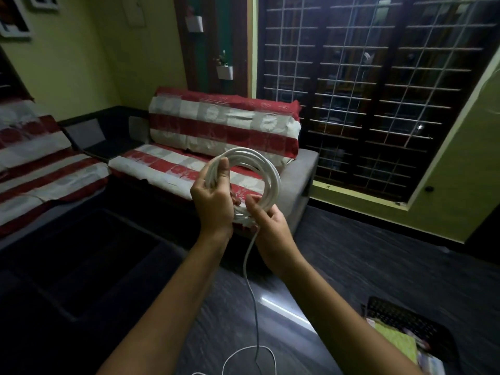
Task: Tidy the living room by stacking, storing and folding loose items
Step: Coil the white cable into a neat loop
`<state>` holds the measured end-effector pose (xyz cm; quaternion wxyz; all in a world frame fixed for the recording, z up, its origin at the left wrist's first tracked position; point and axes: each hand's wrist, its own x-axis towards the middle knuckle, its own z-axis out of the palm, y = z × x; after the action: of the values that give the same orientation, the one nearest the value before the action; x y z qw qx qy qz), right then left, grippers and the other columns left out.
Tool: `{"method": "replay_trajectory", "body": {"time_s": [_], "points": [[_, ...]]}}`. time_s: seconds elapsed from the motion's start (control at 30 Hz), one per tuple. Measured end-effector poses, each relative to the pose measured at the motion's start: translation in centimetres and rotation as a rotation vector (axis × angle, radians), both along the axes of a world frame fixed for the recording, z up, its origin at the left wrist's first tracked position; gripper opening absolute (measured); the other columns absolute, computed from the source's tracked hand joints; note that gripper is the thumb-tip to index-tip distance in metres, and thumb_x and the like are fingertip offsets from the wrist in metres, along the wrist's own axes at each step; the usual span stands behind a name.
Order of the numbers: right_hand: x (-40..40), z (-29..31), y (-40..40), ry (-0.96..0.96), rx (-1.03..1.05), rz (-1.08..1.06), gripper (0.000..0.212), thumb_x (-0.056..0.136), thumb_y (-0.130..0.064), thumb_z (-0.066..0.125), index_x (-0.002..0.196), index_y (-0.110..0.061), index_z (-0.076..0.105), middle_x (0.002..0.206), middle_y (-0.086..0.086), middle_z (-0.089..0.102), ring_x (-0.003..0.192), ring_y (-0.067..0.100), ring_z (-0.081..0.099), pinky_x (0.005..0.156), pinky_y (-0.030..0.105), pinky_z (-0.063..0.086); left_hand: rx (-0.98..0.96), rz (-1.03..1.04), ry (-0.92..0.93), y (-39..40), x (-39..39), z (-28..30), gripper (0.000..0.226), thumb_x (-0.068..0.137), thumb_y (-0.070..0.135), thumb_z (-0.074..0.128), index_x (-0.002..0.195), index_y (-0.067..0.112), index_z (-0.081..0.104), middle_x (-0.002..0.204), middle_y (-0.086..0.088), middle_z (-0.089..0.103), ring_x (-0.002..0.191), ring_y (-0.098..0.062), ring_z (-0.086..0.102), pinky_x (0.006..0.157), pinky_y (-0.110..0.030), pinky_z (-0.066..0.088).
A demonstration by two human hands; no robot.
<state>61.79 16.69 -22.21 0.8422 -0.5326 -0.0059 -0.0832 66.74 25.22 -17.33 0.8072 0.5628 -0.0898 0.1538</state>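
A white cable (267,169) is wound into a round coil held up in front of me, over the sofa's front edge. My left hand (213,196) grips the coil's left side, thumb up across the loops. My right hand (266,226) pinches the cable at the coil's bottom. From there a loose tail (251,288) hangs down and loops on the dark floor near the bottom of the view.
A grey sofa (297,180) with red and white striped covers stands ahead; a second covered seat (40,169) is at left. A dark low table (81,266) lies at lower left. A dark basket with papers (405,328) sits on the floor at lower right. Barred windows fill the right wall.
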Motion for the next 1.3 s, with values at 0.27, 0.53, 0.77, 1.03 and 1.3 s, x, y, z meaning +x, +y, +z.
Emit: {"method": "replay_trajectory", "body": {"time_s": [0.27,0.53,0.77,1.03,1.3], "points": [[0.7,1.2,0.1,-0.041,0.076,-0.186,0.031,0.099,-0.018,0.047,0.124,0.001,0.047,0.111,0.028,0.063,0.097,0.036,0.067,0.083,0.043,0.057,-0.055,-0.002,0.073,-0.6,-1.2,-1.1,0.030,0.092,0.045,0.055,0.110,0.022,0.063,0.097,-0.014,0.068,0.090,-0.030,0.067,0.084,-0.042,0.054],[2.3,2.4,-2.5,-0.081,-0.429,-0.292,0.009,0.099,-0.010,0.044,0.096,-0.016,0.049,0.084,0.006,0.053,0.073,0.016,0.051,0.064,0.028,0.046,0.155,-0.243,0.171,1.1,-1.6,-2.4,0.051,0.082,0.057,0.061,0.111,0.016,0.062,0.101,-0.002,0.069,0.100,-0.020,0.065,0.092,-0.037,0.050],[2.8,6.3,-5.9,-0.086,-1.339,0.314,0.010,0.097,-0.011,0.048,0.089,-0.016,0.049,0.083,0.001,0.050,0.070,0.008,0.047,0.064,0.022,0.044,0.988,-0.068,-0.236,4.8,0.2,0.6,0.106,0.050,0.089,0.054,0.140,0.038,0.030,0.143,0.004,0.035,0.126,-0.010,0.037,0.101,-0.042,0.036],[3.3,6.5,-5.0,-0.104,-1.610,0.618,0.014,0.094,-0.001,0.050,0.103,0.007,0.057,0.099,0.016,0.055,0.087,0.022,0.052,0.082,0.037,0.047,1.169,-0.518,-0.131,1.8,0.6,-1.3,0.087,0.056,0.085,0.049,0.126,0.032,0.052,0.112,0.006,0.066,0.097,-0.010,0.065,0.077,-0.025,0.053],[3.4,6.4,-6.0,0.262,-1.331,0.774,0.067,0.062,-0.045,0.084,0.117,-0.017,0.061,0.114,0.005,0.066,0.106,0.018,0.064,0.093,0.039,0.053,1.216,-0.601,0.072,1.9,0.6,-0.4,0.062,0.076,0.070,0.057,0.064,0.008,0.057,0.042,0.009,0.050,0.037,-0.002,0.044,0.042,-0.015,0.038]]}}
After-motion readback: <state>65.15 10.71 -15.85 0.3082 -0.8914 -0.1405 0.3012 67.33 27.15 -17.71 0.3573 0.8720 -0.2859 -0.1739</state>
